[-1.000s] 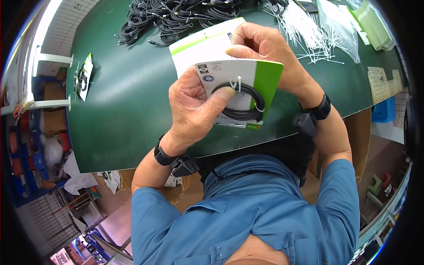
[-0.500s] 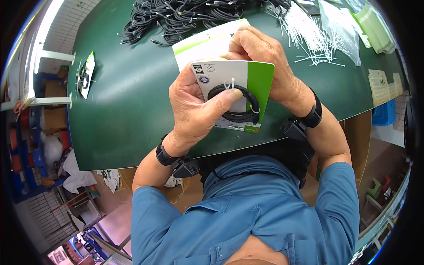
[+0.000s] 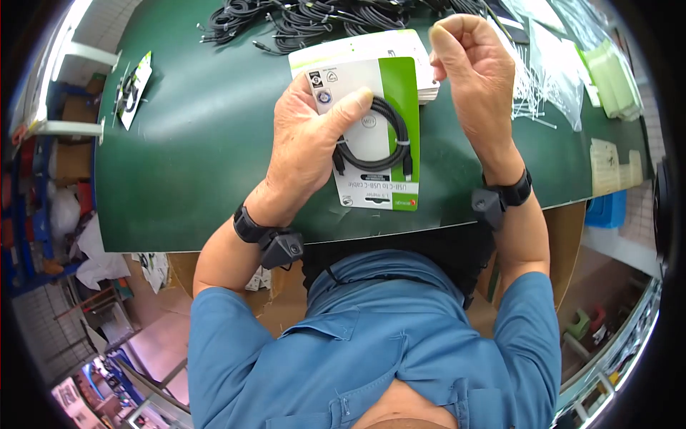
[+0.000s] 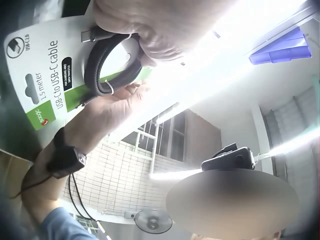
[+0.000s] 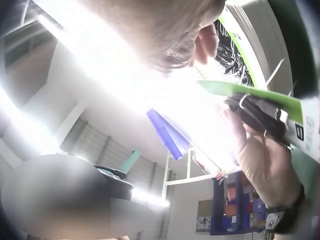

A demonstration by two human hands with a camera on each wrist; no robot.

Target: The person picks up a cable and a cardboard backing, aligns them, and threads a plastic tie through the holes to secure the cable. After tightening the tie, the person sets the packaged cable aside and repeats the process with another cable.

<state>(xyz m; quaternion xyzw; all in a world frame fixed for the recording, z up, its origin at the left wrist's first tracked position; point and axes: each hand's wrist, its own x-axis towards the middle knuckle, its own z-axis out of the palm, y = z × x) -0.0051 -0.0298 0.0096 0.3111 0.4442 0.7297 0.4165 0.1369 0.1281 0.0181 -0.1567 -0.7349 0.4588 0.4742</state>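
Observation:
My left hand (image 3: 304, 146) grips a white and green packaging card (image 3: 354, 75), its thumb across the front and its fingers behind. A coiled black USB-C cable (image 3: 405, 136) lies flat against the card's face, with the thumb on the coil's upper left. In the left wrist view the print on the card (image 4: 45, 75) reads 1.5 meter USB-C to USB-C cable. A thin white cable tie end (image 5: 275, 72) sticks up beside the card in the right wrist view. My right hand (image 3: 475, 79) is raised right of the card, apart from it, fingers curled toward the thumb, nothing visible in them.
Behind the held card lies a stack of similar cards (image 3: 429, 93). Black coiled cables (image 3: 314, 25) are heaped at the far edge. White cable ties (image 3: 527, 89) and a plastic bag (image 3: 554, 79) lie at the right. Another packed card (image 3: 136, 89) stands on the green table (image 3: 193, 171) at left.
My right hand has come away from behind the card, moving up and right. The card has tilted to face the camera more fully, and the white tie ends on its front no longer show.

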